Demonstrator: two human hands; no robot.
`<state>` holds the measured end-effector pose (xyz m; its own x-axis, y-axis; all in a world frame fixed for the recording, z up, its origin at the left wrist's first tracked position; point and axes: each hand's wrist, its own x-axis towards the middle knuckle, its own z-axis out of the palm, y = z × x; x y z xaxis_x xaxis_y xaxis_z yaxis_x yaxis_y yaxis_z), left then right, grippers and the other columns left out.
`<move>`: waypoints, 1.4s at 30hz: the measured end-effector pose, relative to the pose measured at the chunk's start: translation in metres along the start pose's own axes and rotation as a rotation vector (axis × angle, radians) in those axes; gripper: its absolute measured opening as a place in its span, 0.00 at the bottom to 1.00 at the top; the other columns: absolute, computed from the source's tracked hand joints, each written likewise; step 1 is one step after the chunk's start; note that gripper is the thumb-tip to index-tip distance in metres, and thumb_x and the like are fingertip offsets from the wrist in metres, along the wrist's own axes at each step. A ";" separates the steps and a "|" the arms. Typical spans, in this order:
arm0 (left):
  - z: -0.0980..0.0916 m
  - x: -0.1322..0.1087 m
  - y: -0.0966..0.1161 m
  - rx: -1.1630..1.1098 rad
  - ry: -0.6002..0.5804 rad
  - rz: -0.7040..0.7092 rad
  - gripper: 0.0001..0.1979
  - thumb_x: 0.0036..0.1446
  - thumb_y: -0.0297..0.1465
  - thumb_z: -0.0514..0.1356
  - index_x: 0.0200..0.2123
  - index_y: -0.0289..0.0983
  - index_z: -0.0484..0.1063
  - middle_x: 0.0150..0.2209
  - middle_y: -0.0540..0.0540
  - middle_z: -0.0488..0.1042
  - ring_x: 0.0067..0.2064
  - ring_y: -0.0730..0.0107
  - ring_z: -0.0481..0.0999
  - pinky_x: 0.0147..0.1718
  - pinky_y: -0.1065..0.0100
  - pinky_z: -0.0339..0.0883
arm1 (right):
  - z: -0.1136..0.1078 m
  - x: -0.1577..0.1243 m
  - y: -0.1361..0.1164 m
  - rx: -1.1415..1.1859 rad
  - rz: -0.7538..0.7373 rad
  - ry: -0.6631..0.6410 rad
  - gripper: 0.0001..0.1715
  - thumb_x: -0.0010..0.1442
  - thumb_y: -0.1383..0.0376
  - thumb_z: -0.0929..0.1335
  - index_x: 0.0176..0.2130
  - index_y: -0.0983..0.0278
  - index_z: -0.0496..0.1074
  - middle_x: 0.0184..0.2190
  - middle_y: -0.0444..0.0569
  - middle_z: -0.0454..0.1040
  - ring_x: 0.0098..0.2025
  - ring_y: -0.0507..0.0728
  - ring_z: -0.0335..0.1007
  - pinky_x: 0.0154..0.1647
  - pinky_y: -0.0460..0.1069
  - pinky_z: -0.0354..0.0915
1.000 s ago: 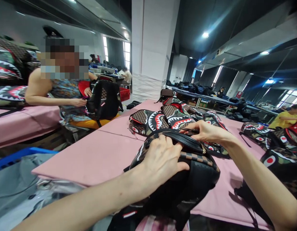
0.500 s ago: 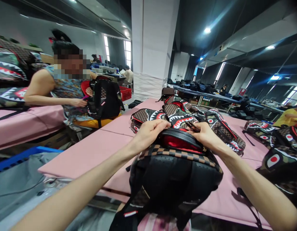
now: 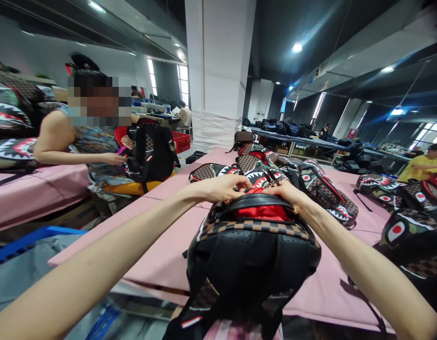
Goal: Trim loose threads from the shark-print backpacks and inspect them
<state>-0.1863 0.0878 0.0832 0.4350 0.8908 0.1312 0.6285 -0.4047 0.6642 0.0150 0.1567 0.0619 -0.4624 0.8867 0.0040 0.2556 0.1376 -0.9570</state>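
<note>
A black backpack [image 3: 253, 264] with a brown checkered band stands in front of me, its back and straps facing me. Its top is unzipped, and red lining [image 3: 264, 212] bulges from the opening under the black handle. On the far left side of that opening, my left hand [image 3: 228, 188] is closed, fingertips pinching the lining's edge. My right hand [image 3: 285, 194] bends over the right side, fingers against the red cloth. From it sticks up a small dark two-pronged tool [image 3: 271, 177], held in the hand. My right fingertips are partly hidden.
Several shark-mouth backpacks [image 3: 262, 172] lie on the pink table [image 3: 161, 241] beyond my hands, with more [image 3: 398, 231] at the right. At the left, a co-worker [image 3: 94, 141] handles another black backpack [image 3: 154, 151]. A white pillar [image 3: 220, 71] rises behind the table.
My hands have moved inward over the opening, and more red lining shows, pulled upward. The dark tool now points up. The view has shifted slightly.
</note>
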 end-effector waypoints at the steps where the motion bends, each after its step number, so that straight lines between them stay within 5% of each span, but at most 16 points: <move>1: 0.000 0.001 0.003 0.078 0.003 0.034 0.10 0.45 0.33 0.56 0.32 0.35 0.70 0.26 0.52 0.67 0.25 0.76 0.62 0.23 0.75 0.54 | -0.001 -0.001 -0.001 -0.020 -0.012 -0.003 0.11 0.34 0.64 0.72 0.20 0.65 0.67 0.17 0.43 0.70 0.22 0.52 0.64 0.22 0.46 0.61; 4: 0.008 0.000 0.010 0.172 0.140 0.028 0.09 0.47 0.34 0.54 0.23 0.35 0.68 0.22 0.51 0.65 0.24 0.74 0.61 0.23 0.74 0.51 | -0.002 -0.010 -0.008 -0.093 -0.072 -0.021 0.13 0.38 0.60 0.71 0.19 0.65 0.65 0.16 0.40 0.65 0.19 0.48 0.58 0.20 0.44 0.56; 10: 0.026 0.002 -0.005 -0.303 0.275 -0.209 0.20 0.46 0.45 0.57 0.15 0.35 0.59 0.15 0.54 0.55 0.17 0.79 0.50 0.18 0.72 0.40 | -0.010 -0.033 -0.042 -0.644 -0.228 -0.276 0.14 0.44 0.58 0.70 0.28 0.66 0.70 0.22 0.40 0.67 0.23 0.48 0.57 0.23 0.43 0.53; 15: 0.035 0.010 -0.013 -0.453 0.305 -0.219 0.20 0.45 0.44 0.59 0.16 0.36 0.58 0.14 0.55 0.54 0.17 0.80 0.50 0.17 0.73 0.42 | -0.022 -0.041 -0.059 -1.009 -0.225 -0.171 0.06 0.44 0.65 0.68 0.23 0.66 0.68 0.17 0.41 0.64 0.21 0.48 0.55 0.21 0.45 0.49; 17: 0.035 0.012 -0.014 -0.510 0.295 -0.208 0.19 0.44 0.44 0.60 0.16 0.35 0.60 0.15 0.54 0.57 0.17 0.80 0.53 0.18 0.73 0.45 | -0.026 -0.043 -0.052 -0.888 -0.174 -0.167 0.09 0.47 0.65 0.67 0.19 0.65 0.65 0.14 0.39 0.59 0.18 0.47 0.50 0.18 0.44 0.46; 21: 0.029 0.005 -0.009 -0.409 0.302 -0.165 0.19 0.47 0.45 0.57 0.19 0.34 0.65 0.18 0.52 0.64 0.20 0.77 0.59 0.20 0.73 0.51 | -0.030 -0.041 -0.023 -0.291 -0.023 -0.141 0.13 0.45 0.63 0.67 0.18 0.65 0.60 0.13 0.36 0.54 0.15 0.43 0.42 0.14 0.43 0.39; 26: 0.040 -0.024 0.024 0.121 0.741 0.201 0.14 0.57 0.38 0.52 0.29 0.36 0.72 0.28 0.49 0.73 0.32 0.72 0.69 0.33 0.72 0.61 | -0.032 -0.033 0.000 0.064 0.110 -0.157 0.13 0.40 0.65 0.70 0.19 0.66 0.61 0.13 0.35 0.54 0.12 0.41 0.37 0.11 0.42 0.35; 28: 0.052 -0.034 0.043 0.281 0.645 0.389 0.14 0.59 0.37 0.51 0.31 0.36 0.73 0.31 0.48 0.75 0.34 0.71 0.70 0.37 0.71 0.62 | -0.033 -0.031 0.003 0.101 0.107 -0.187 0.13 0.40 0.67 0.71 0.18 0.66 0.61 0.12 0.35 0.54 0.12 0.41 0.38 0.11 0.41 0.35; 30: 0.061 -0.037 0.058 0.392 0.387 0.451 0.14 0.60 0.37 0.51 0.33 0.37 0.73 0.33 0.47 0.75 0.36 0.69 0.70 0.39 0.69 0.62 | -0.034 -0.031 0.004 0.132 0.094 -0.171 0.13 0.39 0.68 0.71 0.17 0.66 0.61 0.11 0.34 0.53 0.12 0.41 0.38 0.11 0.41 0.36; 34: 0.061 -0.026 0.071 0.344 -0.042 0.265 0.15 0.59 0.38 0.52 0.43 0.38 0.71 0.41 0.46 0.75 0.40 0.67 0.71 0.40 0.70 0.62 | -0.033 -0.033 0.006 0.160 0.078 -0.184 0.13 0.39 0.67 0.71 0.17 0.66 0.61 0.11 0.34 0.52 0.12 0.41 0.38 0.11 0.41 0.34; 38: 0.051 -0.004 0.067 0.202 -0.611 -0.013 0.19 0.56 0.43 0.52 0.43 0.37 0.72 0.40 0.47 0.76 0.38 0.67 0.72 0.35 0.72 0.63 | -0.030 -0.035 0.007 0.152 0.046 -0.241 0.15 0.39 0.65 0.71 0.17 0.66 0.60 0.11 0.34 0.53 0.12 0.40 0.38 0.11 0.41 0.34; 40: 0.048 0.005 0.065 0.113 -0.707 -0.084 0.21 0.54 0.45 0.54 0.43 0.38 0.72 0.40 0.48 0.76 0.38 0.67 0.72 0.35 0.73 0.62 | -0.028 -0.036 0.008 0.150 0.033 -0.218 0.15 0.39 0.65 0.71 0.17 0.67 0.61 0.10 0.34 0.53 0.12 0.41 0.38 0.12 0.41 0.34; 42: 0.049 0.010 0.065 0.023 -0.663 -0.132 0.21 0.49 0.47 0.58 0.38 0.38 0.75 0.36 0.49 0.76 0.33 0.69 0.71 0.30 0.74 0.61 | -0.026 -0.036 0.007 0.141 0.035 -0.196 0.14 0.39 0.64 0.71 0.17 0.67 0.61 0.10 0.33 0.53 0.12 0.41 0.39 0.12 0.41 0.35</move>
<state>-0.1098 0.0604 0.0917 0.6528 0.6210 -0.4338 0.7139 -0.3126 0.6266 0.0556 0.1367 0.0621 -0.6147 0.7854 -0.0730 0.1593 0.0330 -0.9867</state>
